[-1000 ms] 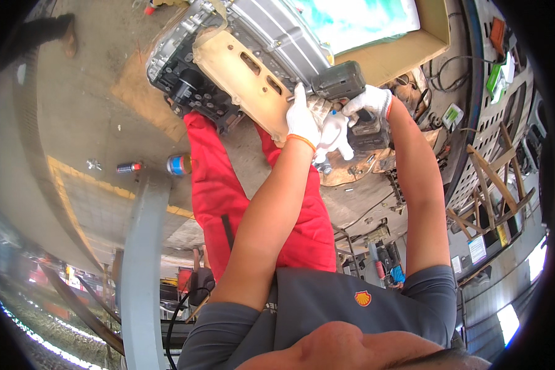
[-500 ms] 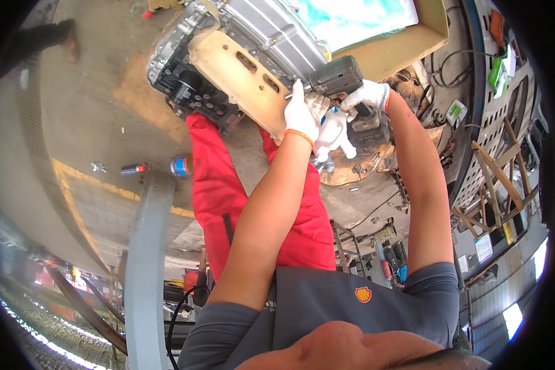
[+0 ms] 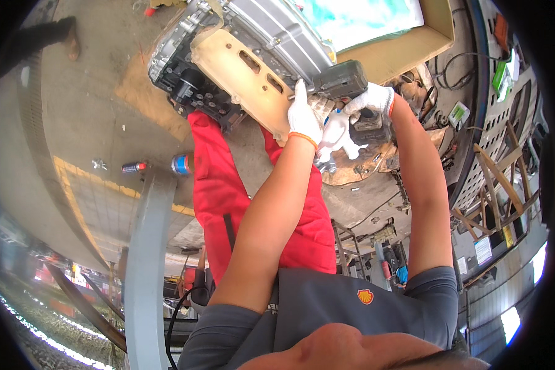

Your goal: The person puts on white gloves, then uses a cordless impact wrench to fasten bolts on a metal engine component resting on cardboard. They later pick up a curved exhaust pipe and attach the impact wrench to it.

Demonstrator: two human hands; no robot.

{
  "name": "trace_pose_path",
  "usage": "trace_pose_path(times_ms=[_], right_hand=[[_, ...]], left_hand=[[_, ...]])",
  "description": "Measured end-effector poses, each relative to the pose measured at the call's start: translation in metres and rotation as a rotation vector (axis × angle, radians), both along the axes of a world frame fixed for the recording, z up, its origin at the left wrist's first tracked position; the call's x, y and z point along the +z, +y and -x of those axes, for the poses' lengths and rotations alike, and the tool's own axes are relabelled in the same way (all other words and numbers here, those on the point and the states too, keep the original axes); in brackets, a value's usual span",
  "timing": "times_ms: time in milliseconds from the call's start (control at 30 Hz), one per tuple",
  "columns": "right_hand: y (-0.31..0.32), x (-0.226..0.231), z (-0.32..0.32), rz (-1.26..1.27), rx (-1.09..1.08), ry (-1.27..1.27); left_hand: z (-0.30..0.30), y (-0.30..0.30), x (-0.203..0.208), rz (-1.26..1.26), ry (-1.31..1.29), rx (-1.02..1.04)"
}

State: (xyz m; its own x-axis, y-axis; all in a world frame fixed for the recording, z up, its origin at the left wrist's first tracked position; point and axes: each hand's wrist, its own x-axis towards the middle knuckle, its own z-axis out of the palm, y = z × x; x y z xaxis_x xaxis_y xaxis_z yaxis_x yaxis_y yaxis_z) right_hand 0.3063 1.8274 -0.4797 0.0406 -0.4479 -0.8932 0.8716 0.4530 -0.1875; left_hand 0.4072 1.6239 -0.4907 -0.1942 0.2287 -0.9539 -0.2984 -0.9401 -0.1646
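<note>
My left hand, in a white glove with an orange cuff, is closed against the left end of a dark grey-green cordless power tool, thumb pointing up. My right hand, gloved too, has its fingers curled in under the tool's right end; what they grip is hidden. Below and between my hands hangs a limp white glove-like piece, with a spot of blue near its top. Left of my left hand, a tan slotted cover leans along an engine.
An open cardboard box stands at the far right of the engine. Black equipment sits on brown cardboard. A spray can and a blue-banded can lie left of my red-trousered legs. A grey post rises at left.
The tool and both hands sit slightly farther right in the picture, along with the engine and box. The dangling white piece has swung a little to the right; my hold looks the same.
</note>
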Motion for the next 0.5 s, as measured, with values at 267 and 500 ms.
trace_pose_path(times_ms=[267,500], right_hand=[[0.000,0.004,-0.003,0.045,0.005,-0.032],[0.020,0.049,-0.009,-0.071,-0.095,0.152]], left_hand=[[-0.005,0.001,-0.002,-0.025,-0.027,0.009],[0.017,0.017,0.031,-0.064,-0.005,0.006]])
